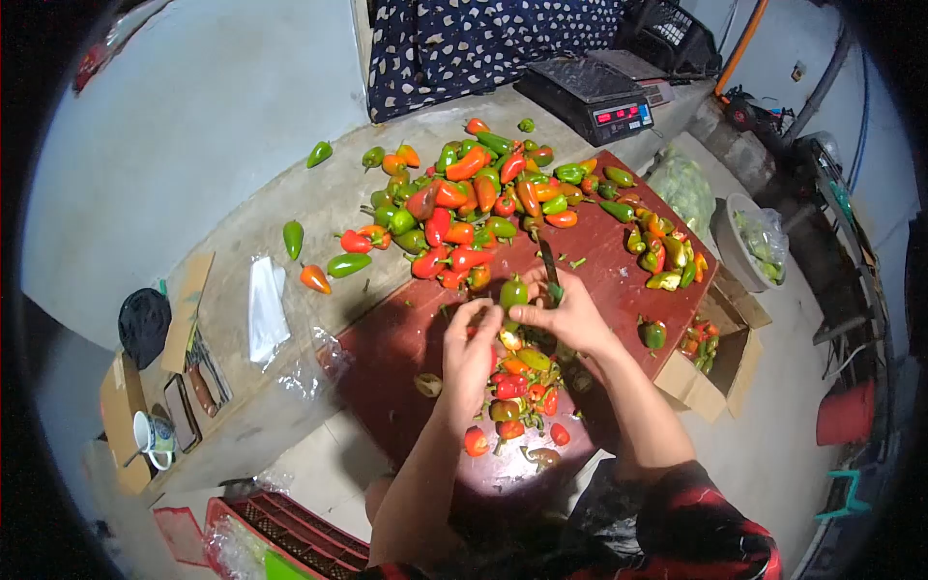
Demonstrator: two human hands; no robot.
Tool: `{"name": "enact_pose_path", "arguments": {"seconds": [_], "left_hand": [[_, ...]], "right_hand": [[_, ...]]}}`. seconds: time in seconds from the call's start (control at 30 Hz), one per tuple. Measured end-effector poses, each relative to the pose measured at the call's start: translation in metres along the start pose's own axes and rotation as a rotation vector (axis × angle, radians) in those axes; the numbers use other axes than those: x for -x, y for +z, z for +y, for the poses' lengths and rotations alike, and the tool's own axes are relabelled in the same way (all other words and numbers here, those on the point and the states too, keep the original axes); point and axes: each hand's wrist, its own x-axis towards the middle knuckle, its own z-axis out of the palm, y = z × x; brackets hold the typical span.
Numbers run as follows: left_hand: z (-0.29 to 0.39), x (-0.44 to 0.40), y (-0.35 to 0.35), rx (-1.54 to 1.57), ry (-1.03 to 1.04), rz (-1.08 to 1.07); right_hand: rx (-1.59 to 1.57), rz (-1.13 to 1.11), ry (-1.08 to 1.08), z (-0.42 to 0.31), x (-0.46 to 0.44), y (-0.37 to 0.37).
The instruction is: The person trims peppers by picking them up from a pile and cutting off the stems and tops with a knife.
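A green pepper (pixel 514 292) is held upright between my two hands over the red board (pixel 387 360). My left hand (pixel 470 350) touches its left side with bent fingers. Fingers of my right hand (pixel 568 314) close on its right side, and a dark knife (pixel 549 263) points up from that same hand. Below the hands lie red, orange and green peppers and cut pieces (pixel 512 387). Beyond them spreads a large heap of whole peppers (pixel 449 208).
A digital scale (pixel 590 101) stands at the back. Several peppers (pixel 667 253) lie at the board's right, above a cardboard box (pixel 727 362). Clear plastic bags (pixel 266 309), a mug (pixel 155 435) and a phone (pixel 182 411) are at left; a red crate (pixel 290 532) is below.
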Motion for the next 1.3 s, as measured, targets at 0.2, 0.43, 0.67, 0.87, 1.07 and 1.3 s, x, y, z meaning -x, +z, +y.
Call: {"name": "enact_pose_path", "arguments": {"seconds": [0.2, 0.43, 0.67, 0.87, 1.07, 1.3], "left_hand": [[0.016, -0.003, -0.005, -0.461, 0.187, -0.23], [0.01, -0.004, -0.007, -0.789, 0.389, -0.09], [-0.003, -0.002, -0.005, -0.837, 0.6, -0.227], [0.002, 0.003, -0.008, -0.764, 0.454, -0.267], [0.009, 0.013, -0.004, -0.808, 0.624, -0.339], [0.022, 0.008, -0.004, -0.859, 0.734, -0.249]], "right_hand": [[0.115, -0.147, -0.074, -0.003, 0.018, -0.005], [0.982, 0.077, -0.036, 0.002, 0.013, -0.039], [1.064, -0.089, -0.328, -0.01, 0.03, -0.004], [1.117, -0.109, -0.358, -0.017, 0.033, -0.001], [1.22, 0.116, 0.004, 0.005, -0.001, -0.029], [1.091, 0.19, -0.009, 0.005, 0.0, -0.033]]}}
